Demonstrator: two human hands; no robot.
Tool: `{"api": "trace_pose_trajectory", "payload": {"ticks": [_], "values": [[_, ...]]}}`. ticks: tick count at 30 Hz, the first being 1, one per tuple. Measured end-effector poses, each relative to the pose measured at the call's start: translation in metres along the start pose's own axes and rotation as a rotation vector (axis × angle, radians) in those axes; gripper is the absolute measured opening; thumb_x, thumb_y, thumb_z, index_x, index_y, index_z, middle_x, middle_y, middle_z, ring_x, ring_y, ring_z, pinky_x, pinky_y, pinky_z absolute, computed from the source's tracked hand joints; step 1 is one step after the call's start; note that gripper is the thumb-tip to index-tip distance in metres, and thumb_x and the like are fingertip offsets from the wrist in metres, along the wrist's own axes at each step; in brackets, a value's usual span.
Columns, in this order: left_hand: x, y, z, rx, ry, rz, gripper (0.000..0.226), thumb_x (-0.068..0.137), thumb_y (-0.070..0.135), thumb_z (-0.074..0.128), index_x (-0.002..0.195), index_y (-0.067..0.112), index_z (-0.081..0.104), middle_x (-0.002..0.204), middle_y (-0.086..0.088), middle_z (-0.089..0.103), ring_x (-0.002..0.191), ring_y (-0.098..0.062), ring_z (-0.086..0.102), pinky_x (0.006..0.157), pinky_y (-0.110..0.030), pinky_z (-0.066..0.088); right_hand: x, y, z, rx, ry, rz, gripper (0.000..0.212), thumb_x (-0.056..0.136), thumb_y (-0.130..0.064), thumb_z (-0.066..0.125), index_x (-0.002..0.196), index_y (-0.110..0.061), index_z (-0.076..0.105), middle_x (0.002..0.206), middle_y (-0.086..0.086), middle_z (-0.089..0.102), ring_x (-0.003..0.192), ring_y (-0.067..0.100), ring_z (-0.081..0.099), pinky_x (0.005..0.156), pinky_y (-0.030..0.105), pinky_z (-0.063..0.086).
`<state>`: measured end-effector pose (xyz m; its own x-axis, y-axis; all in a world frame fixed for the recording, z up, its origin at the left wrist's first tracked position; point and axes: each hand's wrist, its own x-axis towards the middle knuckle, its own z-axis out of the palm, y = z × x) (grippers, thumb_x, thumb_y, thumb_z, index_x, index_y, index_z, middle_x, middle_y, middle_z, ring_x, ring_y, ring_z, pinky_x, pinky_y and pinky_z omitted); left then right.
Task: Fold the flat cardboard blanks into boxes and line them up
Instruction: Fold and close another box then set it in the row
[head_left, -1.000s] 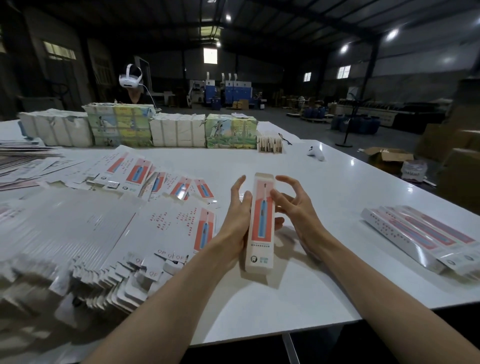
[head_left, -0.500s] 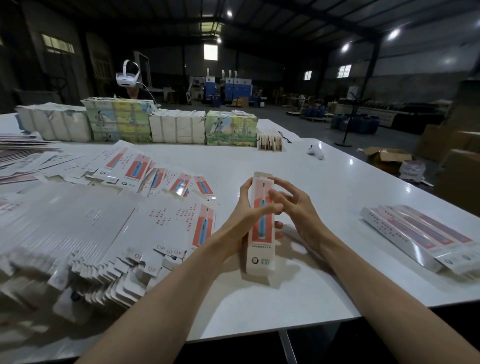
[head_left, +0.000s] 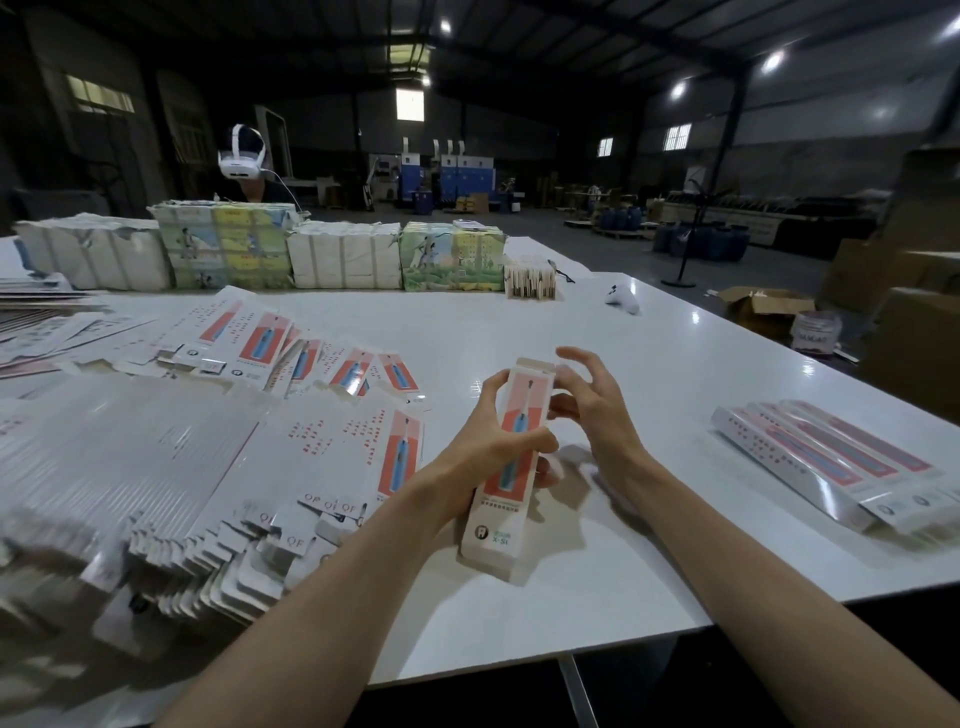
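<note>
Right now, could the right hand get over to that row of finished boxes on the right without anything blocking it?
Probably yes: bare table lies between the right hand and the finished boxes, and its fingers look open.

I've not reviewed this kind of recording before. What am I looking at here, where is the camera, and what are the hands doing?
There is no machine here: a person wears a wide-angle camera on the head, so you see their own bare arms from above. The left hand grips a long, narrow box with a toothbrush printed on it, while the right hand works with spread fingers at its upper end. On the white table, the left side holds a big heap of flat blanks. On the right lie the finished boxes side by side. Wrapped bundles stand along the far edge, with another person in a headset behind them.
</note>
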<state>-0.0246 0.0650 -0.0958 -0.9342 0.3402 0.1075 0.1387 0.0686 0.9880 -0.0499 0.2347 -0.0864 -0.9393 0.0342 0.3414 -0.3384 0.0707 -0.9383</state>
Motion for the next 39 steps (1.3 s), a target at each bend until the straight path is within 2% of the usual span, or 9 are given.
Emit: {"api": "trace_pose_trajectory", "payload": {"ticks": [5,8,11,14,19,22,31,36,39], "values": [[0.001,-0.002,0.002,0.015,-0.067,-0.037,0.084,0.089,0.019,0.083,0.144,0.049,0.028,0.118,-0.012,0.063,0.08,-0.024,0.079,0.066,-0.03,0.062,0.003,0.003,-0.007,0.01,-0.001,-0.01,0.019,0.106,-0.015,0.061,0.118,-0.008,0.073,0.103,0.01,0.079,0.096,0.031,0.078,0.09,0.043,0.065],[0.003,-0.004,0.001,0.04,-0.048,-0.047,0.083,0.087,0.021,0.084,0.141,0.05,0.028,0.116,-0.011,0.064,0.079,-0.024,0.08,0.066,-0.03,0.063,0.002,0.001,-0.008,0.04,-0.021,-0.061,0.021,0.106,-0.008,0.056,0.117,-0.006,0.075,0.108,0.011,0.078,0.101,0.032,0.077,0.088,0.042,0.065],[0.006,-0.005,0.001,0.082,-0.017,-0.035,0.083,0.087,0.024,0.084,0.14,0.052,0.026,0.116,-0.007,0.063,0.077,-0.02,0.079,0.065,-0.027,0.062,0.0,-0.004,-0.009,0.146,-0.075,-0.027,0.027,0.108,-0.014,0.052,0.117,-0.002,0.075,0.113,0.016,0.077,0.106,0.035,0.075,0.088,0.038,0.063],[0.006,-0.006,0.002,0.093,-0.017,-0.027,0.089,0.083,0.028,0.085,0.138,0.059,0.022,0.12,-0.007,0.06,0.079,-0.019,0.079,0.065,-0.027,0.062,0.001,-0.007,-0.009,0.253,-0.086,0.037,0.033,0.108,-0.024,0.056,0.117,0.003,0.074,0.115,0.019,0.077,0.105,0.035,0.075,0.085,0.036,0.063],[0.006,-0.008,0.002,0.116,0.017,0.008,0.089,0.077,0.03,0.087,0.119,0.077,0.024,0.119,-0.006,0.058,0.081,-0.023,0.078,0.064,-0.027,0.062,0.003,-0.006,-0.012,0.367,-0.081,0.128,0.02,0.101,-0.009,0.065,0.113,0.005,0.075,0.11,0.02,0.077,0.1,0.033,0.076,0.078,0.034,0.063],[0.007,-0.008,0.001,0.134,0.036,0.016,0.091,0.076,0.03,0.088,0.115,0.081,0.023,0.119,-0.004,0.056,0.084,-0.027,0.077,0.064,-0.027,0.062,0.004,-0.005,-0.012,0.404,-0.093,0.18,0.017,0.098,-0.004,0.067,0.11,0.003,0.077,0.104,0.017,0.077,0.095,0.028,0.075,0.076,0.033,0.063],[0.003,-0.007,0.001,0.093,-0.03,0.027,0.103,0.08,0.018,0.089,0.136,0.069,0.019,0.121,-0.009,0.052,0.08,-0.024,0.079,0.064,-0.03,0.063,0.005,-0.003,-0.012,0.426,-0.069,0.21,0.016,0.095,-0.002,0.066,0.098,-0.003,0.081,0.098,0.013,0.077,0.087,0.022,0.074,0.072,0.029,0.062],[0.001,-0.005,0.0,0.167,-0.034,0.065,0.108,0.08,0.022,0.088,0.143,0.071,0.015,0.121,0.0,0.049,0.087,-0.027,0.076,0.066,-0.026,0.062,0.005,-0.002,-0.013,0.416,-0.074,0.208,0.018,0.096,-0.002,0.064,0.1,-0.002,0.081,0.101,0.014,0.078,0.089,0.023,0.074,0.073,0.03,0.062],[0.001,-0.004,0.0,0.188,-0.048,0.078,0.111,0.079,0.025,0.086,0.149,0.068,0.012,0.128,-0.001,0.047,0.093,-0.028,0.074,0.068,-0.025,0.062,0.006,-0.001,-0.014,0.39,-0.086,0.198,0.019,0.096,-0.002,0.063,0.1,-0.002,0.081,0.104,0.014,0.078,0.093,0.024,0.074,0.076,0.031,0.062]]}}
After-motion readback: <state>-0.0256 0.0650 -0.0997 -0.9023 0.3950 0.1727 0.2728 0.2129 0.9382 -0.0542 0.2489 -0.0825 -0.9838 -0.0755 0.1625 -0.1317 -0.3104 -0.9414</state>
